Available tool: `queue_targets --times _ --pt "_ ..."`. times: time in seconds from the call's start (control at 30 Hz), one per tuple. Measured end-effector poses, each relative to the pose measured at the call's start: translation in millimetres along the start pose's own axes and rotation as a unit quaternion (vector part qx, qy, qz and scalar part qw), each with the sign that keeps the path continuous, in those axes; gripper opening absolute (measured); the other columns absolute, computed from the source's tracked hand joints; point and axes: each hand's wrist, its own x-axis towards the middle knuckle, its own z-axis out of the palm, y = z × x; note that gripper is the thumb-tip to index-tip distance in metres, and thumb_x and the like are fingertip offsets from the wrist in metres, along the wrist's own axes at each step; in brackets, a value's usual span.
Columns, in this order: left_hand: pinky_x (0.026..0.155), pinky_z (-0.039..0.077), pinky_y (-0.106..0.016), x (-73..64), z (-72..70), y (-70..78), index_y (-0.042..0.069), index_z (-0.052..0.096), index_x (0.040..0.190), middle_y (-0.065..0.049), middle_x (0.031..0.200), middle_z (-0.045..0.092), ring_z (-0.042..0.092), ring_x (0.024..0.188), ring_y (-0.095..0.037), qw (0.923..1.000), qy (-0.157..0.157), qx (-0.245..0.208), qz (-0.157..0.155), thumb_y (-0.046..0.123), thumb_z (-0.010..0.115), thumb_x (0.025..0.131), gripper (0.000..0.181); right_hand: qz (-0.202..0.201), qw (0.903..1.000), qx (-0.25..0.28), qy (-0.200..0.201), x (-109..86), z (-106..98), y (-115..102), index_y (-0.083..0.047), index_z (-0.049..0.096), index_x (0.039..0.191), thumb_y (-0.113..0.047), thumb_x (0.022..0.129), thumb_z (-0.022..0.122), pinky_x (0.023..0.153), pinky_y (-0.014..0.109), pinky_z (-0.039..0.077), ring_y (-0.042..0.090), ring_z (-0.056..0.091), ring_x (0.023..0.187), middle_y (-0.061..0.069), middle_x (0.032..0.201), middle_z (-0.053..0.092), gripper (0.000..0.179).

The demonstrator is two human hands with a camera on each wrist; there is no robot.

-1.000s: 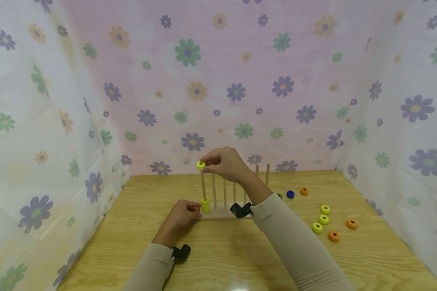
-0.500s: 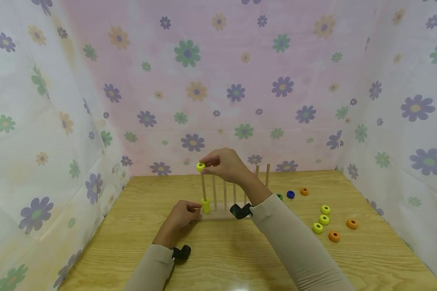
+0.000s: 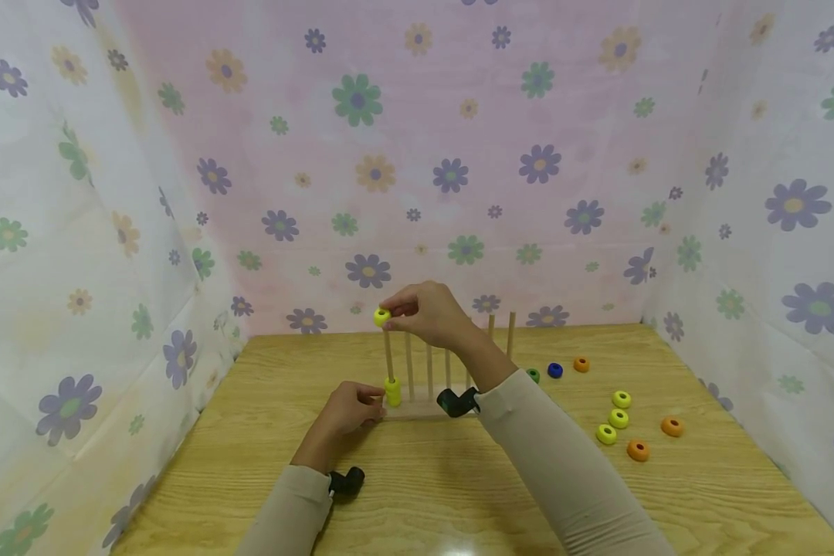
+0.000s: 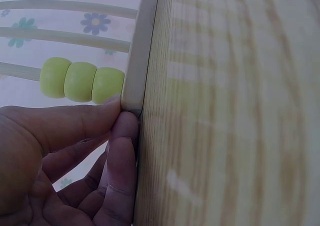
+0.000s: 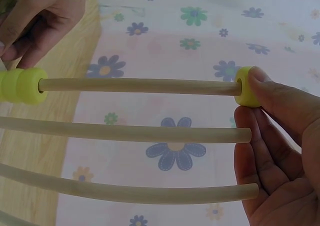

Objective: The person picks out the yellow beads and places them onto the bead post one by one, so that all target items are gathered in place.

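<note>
Raised fingers of the right hand (image 3: 431, 313) pinch one yellow ring (image 5: 250, 87) at the end rod's (image 5: 140, 86) tip. Lower left, the left hand's (image 3: 350, 407) bent fingers grip the base (image 4: 134, 86); just beside them, only the left wrist view clearly separates three stacked rings (image 4: 80, 81). Rightward on the desk (image 3: 417, 490): three yellow rings (image 3: 619, 418), three orange rings (image 3: 672, 426), one blue ring (image 3: 555, 371), and apparently one green ring (image 3: 532, 376), partly hidden.

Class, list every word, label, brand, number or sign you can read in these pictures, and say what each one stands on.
None: no readable text in any view.
The stacked yellow beads, wooden rods and wooden base show no lettering.
The cloth backdrop shows printed flowers only.
The black wrist devices are too small to tell.
</note>
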Motion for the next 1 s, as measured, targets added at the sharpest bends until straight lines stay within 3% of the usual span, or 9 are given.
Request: queue_targets --times 0.5,1.0 --pt "0.072 0.063 -0.034 1.5 -0.1 -2.2 0.0 0.071 0.131 -0.01 0.101 0.076 0.073 0.08 -0.017 0.9999 0.005 0.005 0.014 0.005 0.076 0.092 0.039 0.008 0.9999 -0.012 -0.001 0.0 -1.9 0.5 -0.015 0.08 0.117 -0.021 0.089 0.084 0.08 0.026 0.062 0.01 0.073 0.091 -0.002 0.107 0.077 0.029" --pt "0.073 0.064 -0.033 2.1 0.2 -2.4 0.001 0.071 0.13 -0.011 0.102 0.075 0.074 0.081 -0.018 0.9999 0.006 0.007 0.01 0.005 0.076 0.093 0.038 0.005 0.9999 -0.013 -0.001 -1.4 -2.1 0.4 -0.013 0.08 0.116 -0.019 0.089 0.084 0.079 0.026 0.062 0.01 0.073 0.09 -0.002 0.105 0.077 0.027"
